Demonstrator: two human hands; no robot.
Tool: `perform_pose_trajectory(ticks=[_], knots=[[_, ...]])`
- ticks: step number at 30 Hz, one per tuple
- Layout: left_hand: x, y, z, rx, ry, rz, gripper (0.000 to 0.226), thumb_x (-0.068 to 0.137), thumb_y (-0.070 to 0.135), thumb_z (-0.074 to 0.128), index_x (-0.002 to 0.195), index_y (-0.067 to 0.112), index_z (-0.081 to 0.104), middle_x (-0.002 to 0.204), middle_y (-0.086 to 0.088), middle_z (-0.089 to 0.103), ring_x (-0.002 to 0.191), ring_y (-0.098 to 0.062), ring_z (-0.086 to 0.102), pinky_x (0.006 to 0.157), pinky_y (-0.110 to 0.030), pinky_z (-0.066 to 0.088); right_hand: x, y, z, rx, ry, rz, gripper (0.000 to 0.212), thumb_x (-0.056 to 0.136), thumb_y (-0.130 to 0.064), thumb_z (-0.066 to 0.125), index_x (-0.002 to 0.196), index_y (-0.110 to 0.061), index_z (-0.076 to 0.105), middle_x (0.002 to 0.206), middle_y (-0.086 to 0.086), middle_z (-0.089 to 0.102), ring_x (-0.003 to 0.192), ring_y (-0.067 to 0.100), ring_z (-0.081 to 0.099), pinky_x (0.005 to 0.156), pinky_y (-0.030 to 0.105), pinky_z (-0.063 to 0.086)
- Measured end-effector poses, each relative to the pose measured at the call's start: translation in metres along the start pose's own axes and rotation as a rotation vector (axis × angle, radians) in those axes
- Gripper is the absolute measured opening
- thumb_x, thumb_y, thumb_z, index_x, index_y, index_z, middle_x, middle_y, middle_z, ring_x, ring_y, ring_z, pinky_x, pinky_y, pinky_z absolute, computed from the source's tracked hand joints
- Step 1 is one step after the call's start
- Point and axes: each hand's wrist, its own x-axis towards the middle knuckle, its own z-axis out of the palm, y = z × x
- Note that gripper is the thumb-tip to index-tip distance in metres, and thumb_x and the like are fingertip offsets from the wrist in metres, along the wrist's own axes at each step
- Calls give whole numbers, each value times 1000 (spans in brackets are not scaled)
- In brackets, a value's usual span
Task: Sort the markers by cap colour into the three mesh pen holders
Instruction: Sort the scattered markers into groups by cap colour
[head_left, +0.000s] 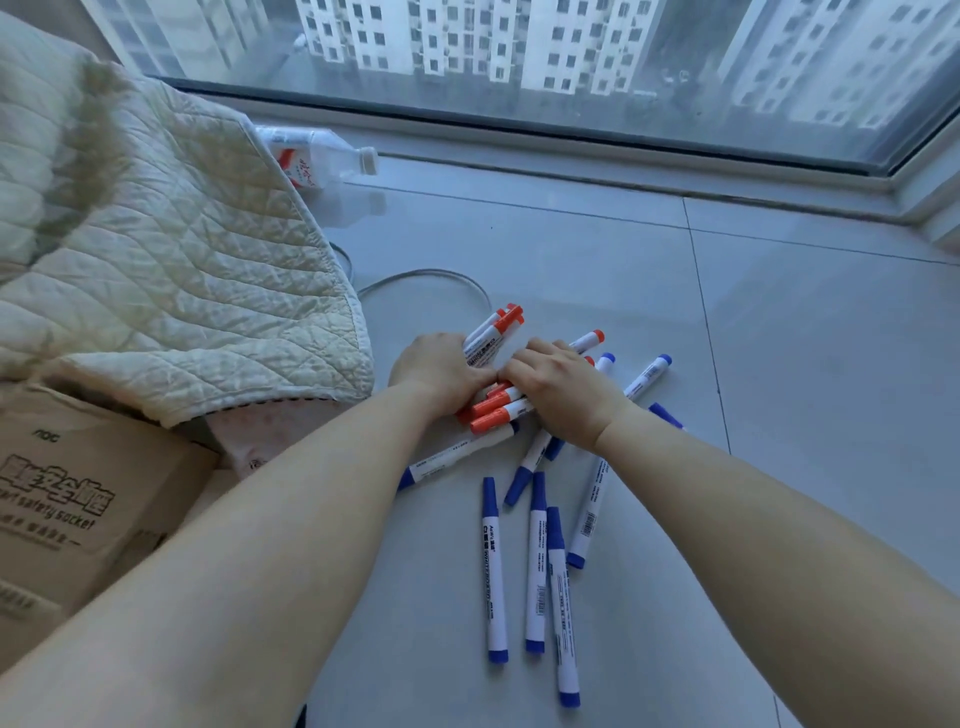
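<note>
Two hands at work on the floor (779, 332): I see my left hand (439, 366) and right hand (563, 387) pressed together over a bunch of red-capped markers (493, 405), probably raking them clear of the rest, though the fingers are hidden, so I cannot tell the grip. Blue-capped markers (535, 561) lie loose nearer me. No pen holders in view.

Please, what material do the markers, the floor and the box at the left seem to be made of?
Markers: probably plastic, with smooth white barrels, printed text and glossy blue or orange caps. Floor: looks like glazed ceramic tile, since it reflects light and shows straight joint lines. Box: brown cardboard, matte, with printed lettering.
</note>
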Motion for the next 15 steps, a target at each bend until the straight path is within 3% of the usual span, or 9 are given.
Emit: perform_pose_trajectory(ticks=[3,5,7,10,12,15], knots=[[-2,1,-1,-32,-10,-60,21,80,35,57,83,15,54,77,-5,56,70,-21,51,53,-28,35,-3,-4,-3,-30,-9,22,29,87,3,38,107,-4,59,108,13,59,102,29,50,87,35,40],[-3,0,-2,-97,-29,-111,21,80,34,56,85,14,56,71,-3,55,62,-18,51,47,-26,34,-10,-2,-12,-57,116,25,20,80,8,51,92,-1,64,92,16,64,85,32,57,75,41,50],[-6,1,-5,-179,-42,-161,22,80,35,55,86,14,57,63,-1,54,53,-14,51,39,-22,35,-19,3,-21,-71,278,8,15,73,9,60,81,-1,66,79,16,65,71,32,59,65,38,54],[-16,10,-8,-242,-31,-148,24,81,35,56,96,16,52,70,-3,55,49,-14,53,35,-19,37,-35,4,-37,-38,377,31,14,68,8,67,78,-1,65,76,16,65,68,32,60,63,37,54],[-25,23,-14,-264,-41,-105,29,82,35,57,102,15,51,77,-5,54,49,-15,54,35,-20,39,-46,2,-46,73,418,150,14,69,4,70,81,2,64,77,17,64,69,34,60,64,39,53],[-40,44,-25,-245,-47,-44,29,80,34,56,104,16,53,76,-2,54,53,-18,55,40,-22,40,-64,-3,-60,312,513,474,13,75,0,62,88,-1,60,78,15,62,69,31,55,65,32,43]])
